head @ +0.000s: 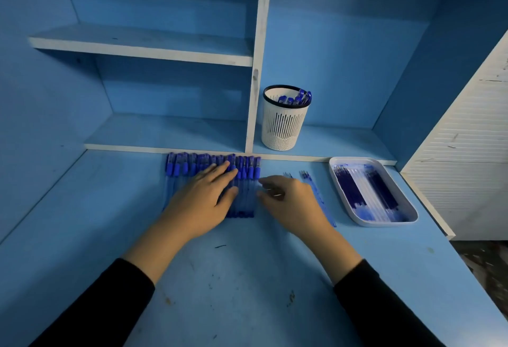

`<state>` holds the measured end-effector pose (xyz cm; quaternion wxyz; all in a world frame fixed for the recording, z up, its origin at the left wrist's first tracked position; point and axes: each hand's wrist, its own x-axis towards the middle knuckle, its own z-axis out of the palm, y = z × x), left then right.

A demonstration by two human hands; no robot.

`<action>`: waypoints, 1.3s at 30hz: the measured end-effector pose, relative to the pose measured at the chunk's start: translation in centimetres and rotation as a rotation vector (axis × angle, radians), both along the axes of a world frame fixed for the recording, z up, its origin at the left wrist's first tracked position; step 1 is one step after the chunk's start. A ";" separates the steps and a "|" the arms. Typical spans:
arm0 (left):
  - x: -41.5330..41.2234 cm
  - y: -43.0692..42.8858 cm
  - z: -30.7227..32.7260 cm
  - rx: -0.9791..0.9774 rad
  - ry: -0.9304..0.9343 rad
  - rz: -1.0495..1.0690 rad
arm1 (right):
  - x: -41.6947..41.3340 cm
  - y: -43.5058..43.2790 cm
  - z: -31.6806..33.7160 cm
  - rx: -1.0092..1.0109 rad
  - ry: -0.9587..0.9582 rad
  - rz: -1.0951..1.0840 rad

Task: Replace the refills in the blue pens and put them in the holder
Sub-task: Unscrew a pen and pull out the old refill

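Pens (214,170): row laid on desk (233,278) at shelf edge. L hand (204,195): laid flat on row, fingers straight, nothing grasped. R hand (288,198): at row's right end, fingers curled, blurred; grip can't be told. Holder (283,126): on shelf, pens inside. Refills (365,192): kept in tray (382,224), right

The holder (283,124) is showing matt, slotted white plastic. Right of it, the tray (382,224) is looking smooth, faintly glossy; left of it, the pens (176,166) are showing translucent plastic.
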<state>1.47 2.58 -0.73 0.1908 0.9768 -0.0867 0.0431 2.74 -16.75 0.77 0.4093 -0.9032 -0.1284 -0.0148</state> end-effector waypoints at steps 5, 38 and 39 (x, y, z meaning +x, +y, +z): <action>-2.1 0.4 -0.9 -0.048 -0.056 -0.062 | -0.1 0.5 -1.0 -0.029 -0.109 0.009; -2.7 0.0 -0.4 -0.032 -0.017 -0.053 | -0.1 -0.2 0.7 -0.133 0.060 -0.083; -2.6 0.0 -0.4 -0.037 -0.017 -0.054 | -0.1 -0.3 0.8 -0.121 0.079 -0.083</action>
